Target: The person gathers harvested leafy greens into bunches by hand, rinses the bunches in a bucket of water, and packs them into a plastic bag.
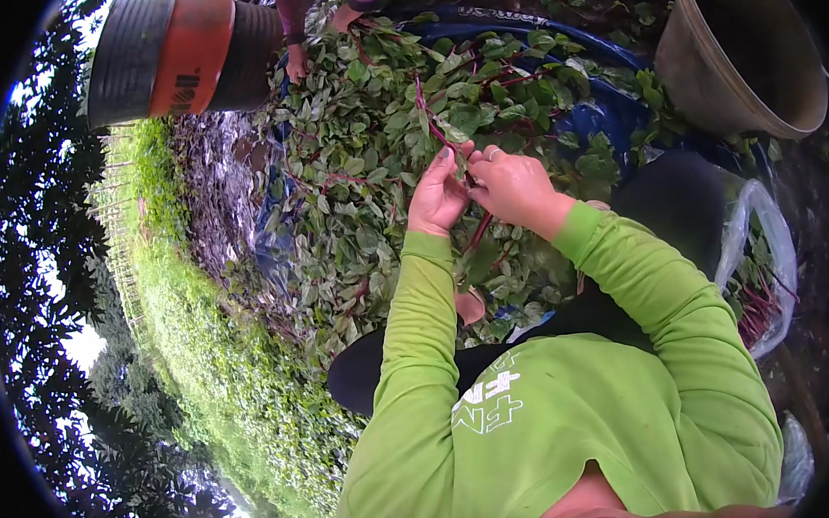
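My left hand (437,196) is closed round a purple-red leafy stem (437,127), with the thumb pressed along it. Right beside it, my right hand (516,186) pinches the same stem, fingers bent and a ring on one of them. Above my hands the stem slants up to the left; below them a thick red piece (478,231) sticks out. Under both hands spreads a large heap of cut greens (354,201) with green leaves and red stems. My palms and parts of my fingertips are hidden.
Another person's hands (297,64) reach into the heap at the top. A black and red drum (188,54) stands upper left, and a large bucket (707,70) upper right. Blue sheeting (605,114) lies under the greens. A clear plastic bag (771,228) with red stems is at right.
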{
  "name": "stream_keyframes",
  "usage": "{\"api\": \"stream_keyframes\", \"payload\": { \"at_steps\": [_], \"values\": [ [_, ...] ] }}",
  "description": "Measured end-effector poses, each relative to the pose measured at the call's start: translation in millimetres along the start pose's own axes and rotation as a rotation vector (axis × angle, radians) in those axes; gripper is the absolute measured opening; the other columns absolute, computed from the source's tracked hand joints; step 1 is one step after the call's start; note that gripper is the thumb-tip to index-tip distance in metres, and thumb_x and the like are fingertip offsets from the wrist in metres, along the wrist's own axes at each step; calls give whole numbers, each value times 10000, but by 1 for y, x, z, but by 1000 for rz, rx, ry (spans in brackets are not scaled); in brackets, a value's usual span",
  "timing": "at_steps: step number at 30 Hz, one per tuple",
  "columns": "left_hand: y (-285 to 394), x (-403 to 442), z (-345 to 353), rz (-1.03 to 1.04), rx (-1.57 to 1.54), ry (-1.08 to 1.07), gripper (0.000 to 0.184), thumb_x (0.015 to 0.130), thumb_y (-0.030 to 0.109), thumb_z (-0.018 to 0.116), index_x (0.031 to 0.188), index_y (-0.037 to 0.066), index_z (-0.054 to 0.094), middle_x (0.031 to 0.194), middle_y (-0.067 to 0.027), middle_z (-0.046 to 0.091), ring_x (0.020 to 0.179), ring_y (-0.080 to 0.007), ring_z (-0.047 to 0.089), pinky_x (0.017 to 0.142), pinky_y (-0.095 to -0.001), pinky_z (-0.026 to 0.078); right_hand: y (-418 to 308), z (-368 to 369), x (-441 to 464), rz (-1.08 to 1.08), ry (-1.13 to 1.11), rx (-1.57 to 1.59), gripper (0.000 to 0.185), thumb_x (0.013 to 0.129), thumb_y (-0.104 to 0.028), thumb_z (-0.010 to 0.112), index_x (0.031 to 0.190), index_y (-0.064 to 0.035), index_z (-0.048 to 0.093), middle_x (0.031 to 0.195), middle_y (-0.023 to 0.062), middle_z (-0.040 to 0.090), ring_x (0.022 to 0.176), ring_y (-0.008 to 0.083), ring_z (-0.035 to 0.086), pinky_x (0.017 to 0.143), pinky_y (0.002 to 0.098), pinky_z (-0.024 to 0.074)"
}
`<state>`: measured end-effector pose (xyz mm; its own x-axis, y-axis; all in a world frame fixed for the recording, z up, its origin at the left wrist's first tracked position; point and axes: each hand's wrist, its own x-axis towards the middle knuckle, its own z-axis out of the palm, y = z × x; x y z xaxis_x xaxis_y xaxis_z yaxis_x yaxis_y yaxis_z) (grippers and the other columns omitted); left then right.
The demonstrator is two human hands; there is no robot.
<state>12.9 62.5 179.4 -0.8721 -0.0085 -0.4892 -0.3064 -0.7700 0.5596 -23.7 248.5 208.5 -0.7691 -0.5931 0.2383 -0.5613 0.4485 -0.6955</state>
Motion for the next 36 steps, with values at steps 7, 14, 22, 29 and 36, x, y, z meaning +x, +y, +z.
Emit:
{"api": "stream_keyframes", "payload": {
  "at_steps": [7, 14, 22, 29, 36],
  "values": [
    [-8, -20, 6, 139, 118, -25, 276, 992, 108, 600, 1268, 104, 615, 1240, -79, 662, 1070, -228, 628, 1030, -493, 453, 3, 12, -7, 110, -12, 81, 245, 842, -152, 630, 1069, -66, 600, 904, 166, 699, 816, 379, 686, 691, 502, 549],
    [-16, -40, 9, 288, 46, 199, 376, 946, 4, 630, 1303, 115, 588, 1254, -65, 636, 1059, -186, 641, 901, -415, 544, -5, 0, -4, 188, -108, 150, 257, 852, -194, 674, 1054, -76, 569, 914, 148, 708, 854, 381, 676, 707, 483, 512],
    [-14, -55, 0, 303, 214, -27, 314, 965, -20, 583, 1267, 61, 607, 1126, -80, 674, 1074, -196, 647, 913, -362, 543, -7, -7, -4, 191, -179, 228, 220, 902, -297, 669, 982, -96, 703, 888, 129, 710, 828, 365, 676, 698, 467, 509],
    [-5, -62, -62, 312, 651, 423, 222, 980, 47, 568, 1185, 6, 643, 989, -46, 668, 875, -163, 647, 854, -302, 533, -5, -6, -5, 57, -205, 48, 192, 911, -296, 645, 973, -130, 717, 870, 110, 690, 855, 339, 671, 723, 467, 519],
    [42, -109, -156, 549, 666, 1269, 692, 985, 380, 610, 1525, 25, 362, 1530, -220, 425, 1423, -354, 374, 1180, -496, 275, 2, -7, -8, -45, -150, -3, 165, 905, -277, 647, 907, -119, 696, 855, 95, 679, 832, 336, 668, 707, 472, 515]
  ]
}}
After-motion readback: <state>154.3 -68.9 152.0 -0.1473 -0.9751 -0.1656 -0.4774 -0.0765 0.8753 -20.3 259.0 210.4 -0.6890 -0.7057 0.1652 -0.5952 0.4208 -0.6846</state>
